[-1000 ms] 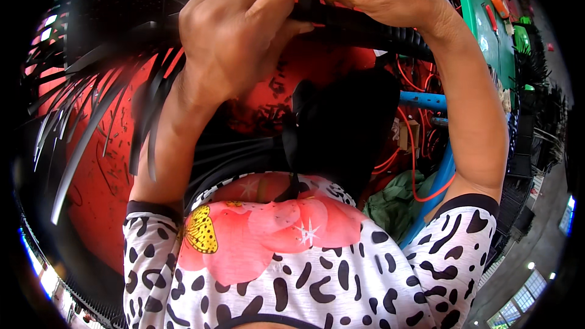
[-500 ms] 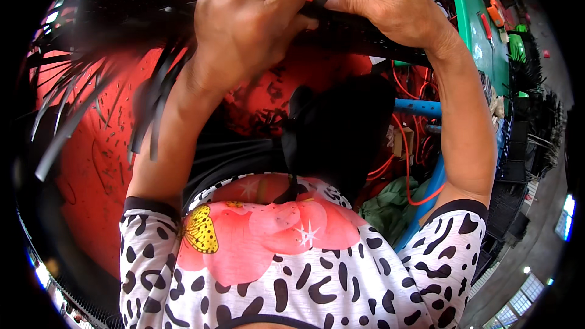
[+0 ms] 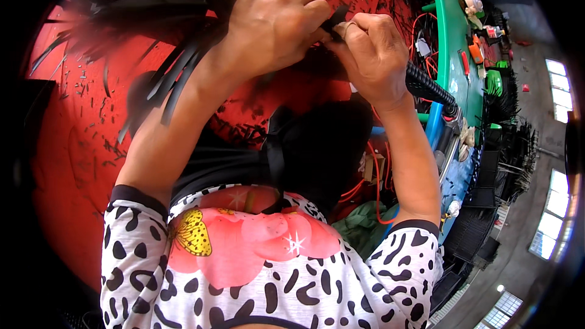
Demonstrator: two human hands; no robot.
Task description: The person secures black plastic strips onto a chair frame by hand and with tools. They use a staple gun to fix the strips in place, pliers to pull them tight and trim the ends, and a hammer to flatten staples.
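Note:
My left hand [image 3: 271, 30] is closed, knuckles up, over the edge of a dark woven piece [image 3: 149, 9] made of flat black strips. Close beside it, my right hand [image 3: 375, 55] pinches a short black strip [image 3: 334, 21] between thumb and fingers. The two hands nearly meet at this strip; what lies under the left fingers is hidden. Loose black strip ends [image 3: 180, 76] fan out from the piece and hang by my left forearm. The far left part of the piece is blurred.
Black offcuts lie scattered over the red floor [image 3: 79, 164]. To the right, a green-edged bench [image 3: 448, 42] bears an orange item [image 3: 475, 52], a red-handled tool [image 3: 465, 64] and a ribbed black hose [image 3: 429, 82]. Red hoses [image 3: 378, 201] and green cloth [image 3: 359, 225] are below it.
Both hands have shifted: the left a little right, the right down and closer to the left. The woven piece has turned, and the view has swung, showing more of the bench and ribbed hose.

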